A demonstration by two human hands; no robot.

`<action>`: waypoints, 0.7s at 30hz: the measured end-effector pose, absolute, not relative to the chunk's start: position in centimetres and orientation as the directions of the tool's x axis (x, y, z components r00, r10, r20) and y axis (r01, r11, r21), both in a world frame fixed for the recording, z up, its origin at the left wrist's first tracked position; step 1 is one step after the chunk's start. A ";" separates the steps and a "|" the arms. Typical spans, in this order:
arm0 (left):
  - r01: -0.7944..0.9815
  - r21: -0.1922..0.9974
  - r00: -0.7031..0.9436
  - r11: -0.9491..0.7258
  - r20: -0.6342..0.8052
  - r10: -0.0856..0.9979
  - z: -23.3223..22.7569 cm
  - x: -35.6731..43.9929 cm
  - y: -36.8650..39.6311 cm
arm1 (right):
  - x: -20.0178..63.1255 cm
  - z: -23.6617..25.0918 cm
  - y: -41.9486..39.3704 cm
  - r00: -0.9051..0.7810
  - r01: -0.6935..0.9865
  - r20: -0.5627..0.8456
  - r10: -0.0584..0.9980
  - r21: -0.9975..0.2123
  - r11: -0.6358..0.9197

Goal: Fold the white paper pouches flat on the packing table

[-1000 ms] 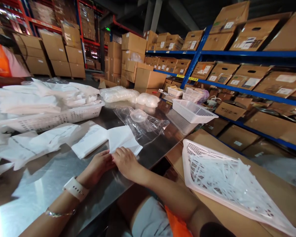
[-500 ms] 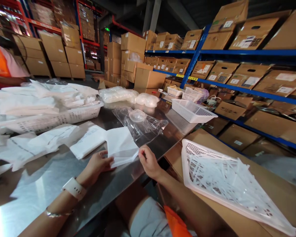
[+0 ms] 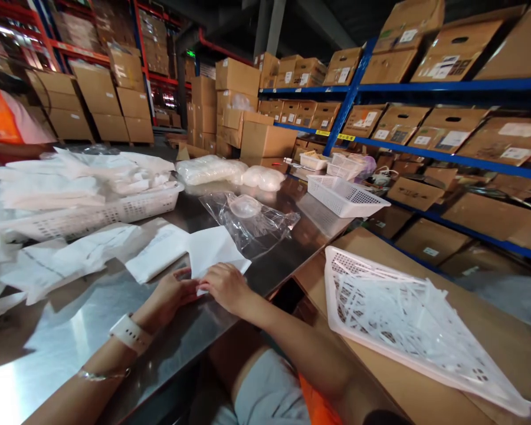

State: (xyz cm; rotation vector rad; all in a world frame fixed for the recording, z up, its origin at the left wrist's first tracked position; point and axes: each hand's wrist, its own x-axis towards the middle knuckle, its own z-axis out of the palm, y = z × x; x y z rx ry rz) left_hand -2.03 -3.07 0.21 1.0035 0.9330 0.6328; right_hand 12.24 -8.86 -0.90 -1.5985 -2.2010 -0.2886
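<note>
A thin white sheet (image 3: 216, 249), paper-like and creased, lies at the near edge of the steel table. My left hand (image 3: 173, 294) has its fingers closed at the sheet's near left corner. Just beside it, my right hand (image 3: 226, 287) reaches across the sheet and pinches its near edge, fingertips close to those of the left. The knuckles hide part of that edge. Left of the sheet, touching it, is a flat white packet (image 3: 158, 252) with faint printing. Beyond it, a clear plastic bag (image 3: 265, 221) lies with a round clear piece (image 3: 245, 206) in or on it.
At left, a white basket (image 3: 110, 213) is heaped with white packets; more (image 3: 55, 262) lie before it. A basket of translucent strips (image 3: 330, 295) stands on cardboard at right. Another basket (image 3: 349, 206) and wrapped bundles (image 3: 210, 171) sit farther back. A person in orange (image 3: 2, 118) is far left.
My right hand has moved left from the sheet's right corner to its near edge, beside my left hand. The left hand has stayed nearly in place.
</note>
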 end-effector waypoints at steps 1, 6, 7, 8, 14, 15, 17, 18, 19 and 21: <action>-0.049 0.904 0.470 0.425 -0.354 0.808 0.3 -2.0 -3.2 | 12.2 -0.9 -9.0 -0.279 0.940 0.434 0.857 -0.060 0.336; -0.029 0.907 0.483 0.421 -0.356 0.800 0.3 -2.0 -3.1 | 11.4 -1.0 -8.9 -0.155 0.929 0.382 0.911 -0.256 0.265; -0.027 0.907 0.482 0.421 -0.357 0.800 0.3 -2.0 -3.0 | 11.3 -1.1 -8.7 -0.106 0.920 0.364 0.925 -0.317 0.231; -0.033 0.907 0.477 0.420 -0.355 0.804 0.2 -2.0 -3.0 | 11.3 -1.1 -8.6 -0.070 0.911 0.348 0.935 -0.360 0.203; -0.021 0.925 0.457 0.380 -0.329 0.826 -0.1 -2.0 -3.0 | 11.0 -1.3 -8.8 -0.090 0.933 0.312 0.946 -0.306 0.190; -0.013 0.929 0.452 0.371 -0.325 0.831 -0.1 -2.0 -3.0 | 10.8 -1.5 -8.9 -0.115 0.942 0.330 0.937 -0.263 0.209; -0.001 0.942 0.429 0.335 -0.302 0.851 0.0 -2.1 -3.0 | 10.5 -2.0 -9.0 -0.182 0.947 0.396 0.900 -0.175 0.269; 0.009 0.953 0.415 0.302 -0.278 0.866 0.1 -2.1 -2.9 | 10.5 -2.3 -9.0 -0.212 0.937 0.442 0.872 -0.162 0.310; 0.025 0.966 0.400 0.256 -0.244 0.884 0.1 -2.2 -2.8 | 10.8 -2.6 -9.0 -0.206 0.915 0.503 0.839 -0.205 0.348; 0.085 0.987 0.382 0.138 -0.160 0.910 0.1 -2.4 -2.5 | 12.1 -2.9 -9.4 -0.049 0.825 0.626 0.779 -0.414 0.385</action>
